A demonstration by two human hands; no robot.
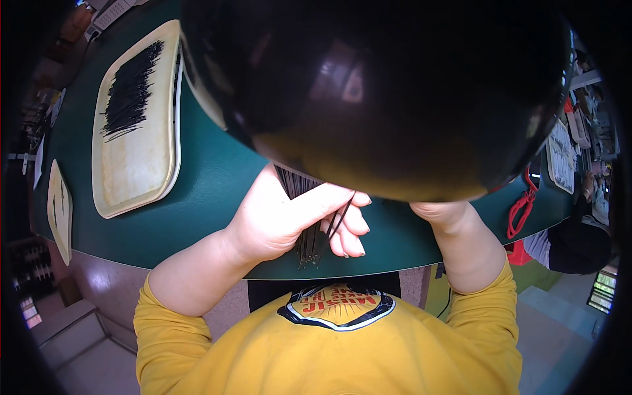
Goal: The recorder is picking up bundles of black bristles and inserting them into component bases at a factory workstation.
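My left hand (283, 214) is closed around a bundle of thin black wires (308, 249), whose lower ends show small pale tips. One or two wires (340, 220) stick out apart from the rest, near its fingertips. The wires' upper part goes out of sight behind a large glossy black rounded object (395, 99), which fills the upper middle of the view. Of my right hand (444, 212) only the wrist and heel show below that object's edge. Its fingers are hidden, so what it holds or touches cannot be seen.
On the green table (217, 230), a cream tray (135, 178) at the left carries many black wires (131, 89). A smaller cream tray (59, 224) lies by the left edge. At the right are a red-handled tool (521, 214), a pale tray (559, 155) and another person (579, 243).
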